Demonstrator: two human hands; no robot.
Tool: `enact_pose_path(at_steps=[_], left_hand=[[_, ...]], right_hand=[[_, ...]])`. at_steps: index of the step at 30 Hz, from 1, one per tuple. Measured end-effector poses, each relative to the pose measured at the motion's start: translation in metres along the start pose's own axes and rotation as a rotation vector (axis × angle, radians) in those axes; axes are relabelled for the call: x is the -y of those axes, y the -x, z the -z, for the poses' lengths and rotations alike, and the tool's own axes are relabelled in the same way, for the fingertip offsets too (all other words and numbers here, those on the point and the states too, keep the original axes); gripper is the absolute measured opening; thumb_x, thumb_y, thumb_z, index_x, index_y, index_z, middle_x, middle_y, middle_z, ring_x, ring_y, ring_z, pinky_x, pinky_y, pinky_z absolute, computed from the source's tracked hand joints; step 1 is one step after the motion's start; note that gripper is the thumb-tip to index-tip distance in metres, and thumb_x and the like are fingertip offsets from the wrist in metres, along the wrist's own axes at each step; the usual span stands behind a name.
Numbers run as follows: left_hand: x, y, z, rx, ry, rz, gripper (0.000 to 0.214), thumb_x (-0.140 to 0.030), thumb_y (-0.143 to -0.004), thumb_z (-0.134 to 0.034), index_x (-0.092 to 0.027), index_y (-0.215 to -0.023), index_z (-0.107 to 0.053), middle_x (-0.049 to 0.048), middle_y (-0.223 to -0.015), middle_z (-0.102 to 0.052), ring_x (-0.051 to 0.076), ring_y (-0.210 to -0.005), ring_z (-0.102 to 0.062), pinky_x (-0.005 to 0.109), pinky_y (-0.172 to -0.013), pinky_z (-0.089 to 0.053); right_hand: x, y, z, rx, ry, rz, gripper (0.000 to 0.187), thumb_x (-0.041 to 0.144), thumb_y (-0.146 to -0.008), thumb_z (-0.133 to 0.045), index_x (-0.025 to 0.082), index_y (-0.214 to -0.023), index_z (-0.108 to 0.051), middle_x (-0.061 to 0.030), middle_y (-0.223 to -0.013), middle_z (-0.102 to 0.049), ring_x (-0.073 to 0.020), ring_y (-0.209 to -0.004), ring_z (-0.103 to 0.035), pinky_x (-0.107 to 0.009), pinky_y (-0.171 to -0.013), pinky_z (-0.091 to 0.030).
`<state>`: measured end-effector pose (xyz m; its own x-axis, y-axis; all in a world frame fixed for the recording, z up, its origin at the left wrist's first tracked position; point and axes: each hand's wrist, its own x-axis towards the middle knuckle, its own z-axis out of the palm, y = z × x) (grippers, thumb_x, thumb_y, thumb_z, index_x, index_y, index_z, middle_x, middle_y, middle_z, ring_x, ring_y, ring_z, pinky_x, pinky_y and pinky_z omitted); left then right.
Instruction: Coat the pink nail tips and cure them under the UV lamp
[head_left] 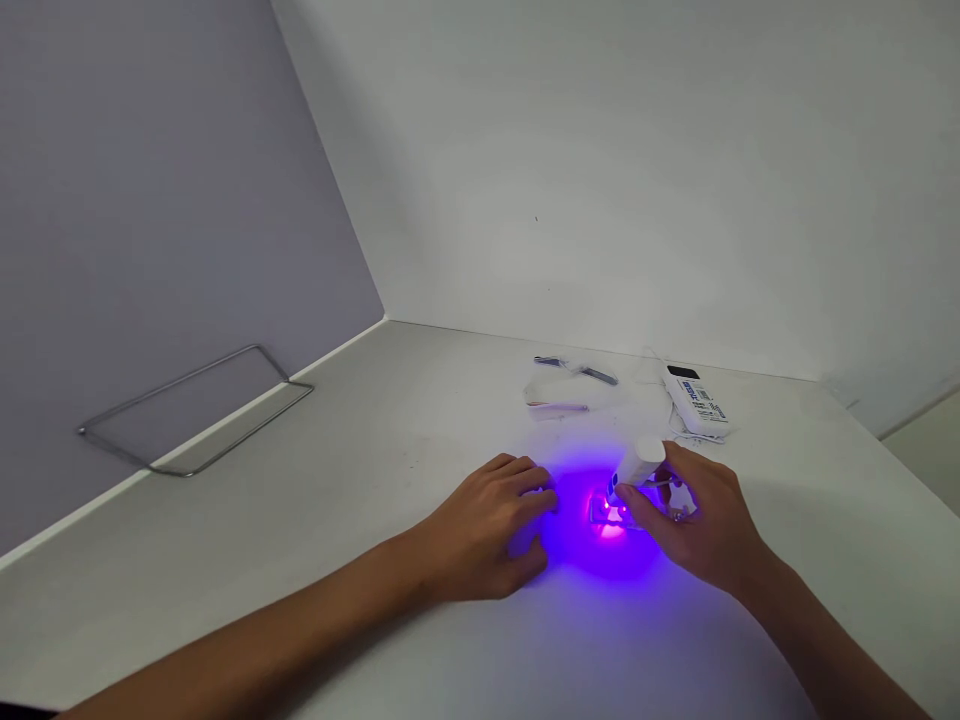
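My right hand [709, 515] grips a small white UV lamp [639, 460] between thumb and fingers, tilted downward. Violet light from it falls on a small, flat piece [600, 508] on the table, whose kind is lost in the glare. Part of a thin cord shows near the right fingers. To the left of the glow, my left hand [491, 530] rests on the table with loosely curled fingers and the thumb apart. Nothing shows in it, and it does not touch the lit piece.
Behind the hands lie a slim dark strip [600, 376] and a thin pinkish strip [556, 407]. A white box with a dark top [697, 402] and a white cord lies at the back right. A bent wire frame [250, 431] stands at the left panel. White walls border the table [360, 420].
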<state>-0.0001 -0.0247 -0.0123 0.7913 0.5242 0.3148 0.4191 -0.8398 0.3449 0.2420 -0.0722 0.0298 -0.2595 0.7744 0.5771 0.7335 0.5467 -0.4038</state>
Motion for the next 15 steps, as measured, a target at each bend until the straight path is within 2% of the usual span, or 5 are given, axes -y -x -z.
enact_pose_path(at_steps=[4,10,15], left_hand=[[0.0008,0.0006,-0.0004,0.026,-0.006,0.009,0.014,-0.016,-0.071,-0.052,-0.019,-0.083,-0.058,0.0048,-0.093,-0.063,0.02,-0.076,-0.057,0.037,-0.079,-0.044],[0.001,0.0008,-0.0006,-0.004,-0.008,0.016,0.018,-0.019,-0.074,-0.051,-0.019,-0.09,-0.061,0.0067,-0.101,-0.064,0.022,-0.083,-0.059,0.038,-0.082,-0.045],[0.0009,0.0013,-0.0011,-0.01,-0.005,0.028,0.019,-0.02,-0.076,-0.049,-0.019,-0.091,-0.06,0.0077,-0.105,-0.062,0.023,-0.085,-0.058,0.035,-0.073,-0.047]], right_hand=[[-0.0008,0.0001,-0.0006,-0.01,0.001,0.001,0.022,0.026,-0.089,-0.062,0.022,-0.071,-0.049,0.0056,-0.054,-0.046,-0.0098,-0.046,-0.043,-0.021,-0.042,-0.038],[-0.0029,0.0023,-0.0003,0.013,0.003,-0.001,0.018,0.027,-0.089,-0.062,0.021,-0.075,-0.054,0.0048,-0.056,-0.049,-0.01,-0.048,-0.044,-0.021,-0.045,-0.039],[-0.0018,0.001,-0.0003,-0.002,0.001,0.019,0.02,0.026,-0.089,-0.062,0.021,-0.073,-0.051,0.0055,-0.054,-0.046,-0.0097,-0.047,-0.043,-0.021,-0.043,-0.038]])
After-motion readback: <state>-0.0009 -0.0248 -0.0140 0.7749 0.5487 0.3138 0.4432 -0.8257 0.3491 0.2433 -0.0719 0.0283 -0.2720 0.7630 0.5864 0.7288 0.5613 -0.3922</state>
